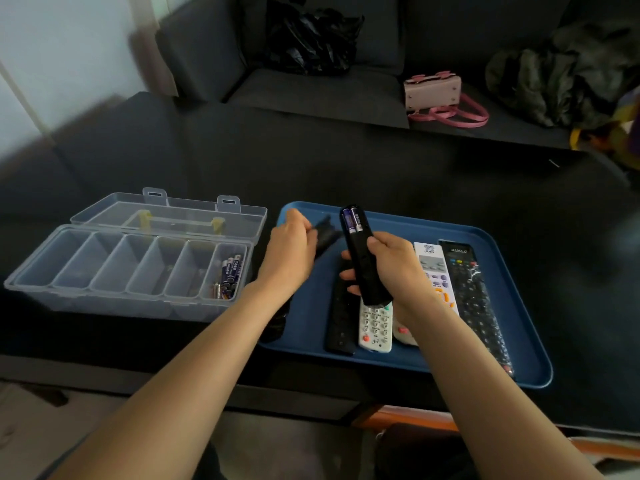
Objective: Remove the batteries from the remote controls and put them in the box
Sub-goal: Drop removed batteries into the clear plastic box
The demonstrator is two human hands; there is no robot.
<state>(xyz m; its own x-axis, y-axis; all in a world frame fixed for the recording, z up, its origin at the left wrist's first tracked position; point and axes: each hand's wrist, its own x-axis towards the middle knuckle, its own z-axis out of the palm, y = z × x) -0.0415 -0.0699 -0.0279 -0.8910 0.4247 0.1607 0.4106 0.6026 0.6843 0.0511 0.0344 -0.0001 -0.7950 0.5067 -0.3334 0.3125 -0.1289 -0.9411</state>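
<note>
Right hand (391, 268) wrapped round black remote (362, 258), left hand (291, 247) pinching its cover (325, 232); batteries (354, 220) probably light, slick, best pried at one end.

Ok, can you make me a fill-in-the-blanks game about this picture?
1. The right hand holds a black remote with ___ batteries showing.
2. The remotes lie on a ___ tray.
3. The loose batteries sit in the box's far-___ compartment.
4. The left hand grips a black ___.

Answers: two, blue, right, cover.
</note>
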